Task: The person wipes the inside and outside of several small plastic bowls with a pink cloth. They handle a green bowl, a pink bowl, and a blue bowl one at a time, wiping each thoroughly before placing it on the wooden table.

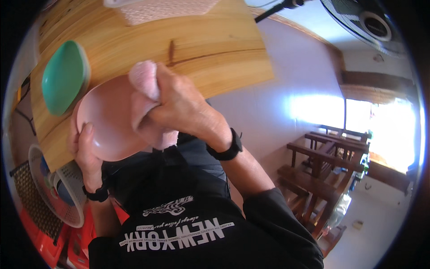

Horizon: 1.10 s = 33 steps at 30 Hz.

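Observation:
A pink bowl (107, 111) is tilted at the table's near edge, its inside facing up toward me. My left hand (88, 148) grips its rim at the lower left, thumb on the inner face. In my right hand (184, 104) is a bunched pink cloth (145, 80), pressed to the bowl's right side; the cloth hides that part of the rim. Just beyond my left hand, a green bowl (63, 79) stands on the wooden table (215, 43), with paler rims showing beneath it.
A pale textured container (168, 10) stands at the table's far side. Below left are a white perforated basket (72, 188) holding several items and red plastic containers (79, 242). Stacked dark wooden furniture (315, 168) and a fan (373, 25) are to the right.

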Each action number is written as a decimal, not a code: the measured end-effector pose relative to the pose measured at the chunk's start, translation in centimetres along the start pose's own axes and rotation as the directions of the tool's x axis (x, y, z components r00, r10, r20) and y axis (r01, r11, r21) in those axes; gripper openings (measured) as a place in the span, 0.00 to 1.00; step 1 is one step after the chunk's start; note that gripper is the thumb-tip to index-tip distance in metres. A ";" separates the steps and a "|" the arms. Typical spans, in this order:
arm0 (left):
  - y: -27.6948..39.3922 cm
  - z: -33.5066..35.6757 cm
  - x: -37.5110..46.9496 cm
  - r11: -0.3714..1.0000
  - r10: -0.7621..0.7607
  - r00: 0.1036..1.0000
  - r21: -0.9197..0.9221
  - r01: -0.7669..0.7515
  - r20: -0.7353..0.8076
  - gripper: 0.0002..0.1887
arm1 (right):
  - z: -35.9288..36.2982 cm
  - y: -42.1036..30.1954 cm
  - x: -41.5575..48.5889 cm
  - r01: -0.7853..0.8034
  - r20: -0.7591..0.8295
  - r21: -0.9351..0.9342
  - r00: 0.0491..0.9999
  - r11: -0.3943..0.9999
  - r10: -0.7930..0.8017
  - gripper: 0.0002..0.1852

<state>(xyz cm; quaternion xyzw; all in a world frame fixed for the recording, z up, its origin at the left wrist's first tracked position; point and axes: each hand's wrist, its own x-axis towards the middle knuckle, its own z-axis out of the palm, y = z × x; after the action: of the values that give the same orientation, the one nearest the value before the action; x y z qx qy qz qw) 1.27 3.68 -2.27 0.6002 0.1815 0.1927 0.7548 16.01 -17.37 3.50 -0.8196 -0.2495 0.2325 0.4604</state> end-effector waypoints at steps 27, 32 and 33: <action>3.1 0.7 -0.2 0.976 -0.172 0.952 0.177 0.129 0.253 0.25 | 1.1 0.8 -1.4 -0.144 -0.089 0.423 0.976 0.894 0.199 0.29; 2.5 2.8 -0.2 0.995 0.030 0.982 -0.102 -0.011 0.186 0.19 | 0.6 1.0 -1.8 -0.163 -0.123 0.491 0.960 0.856 0.253 0.26; 2.4 2.8 -0.3 0.994 0.025 0.985 -0.106 -0.007 0.173 0.19 | 0.6 1.2 -1.8 -0.122 -0.150 0.489 0.964 0.863 0.221 0.26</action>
<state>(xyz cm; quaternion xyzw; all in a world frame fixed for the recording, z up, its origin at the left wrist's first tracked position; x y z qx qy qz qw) 2.29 1.67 0.74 0.5758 0.0999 0.1549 0.7966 14.46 -18.67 2.48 -0.7195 -0.0628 0.2428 0.6476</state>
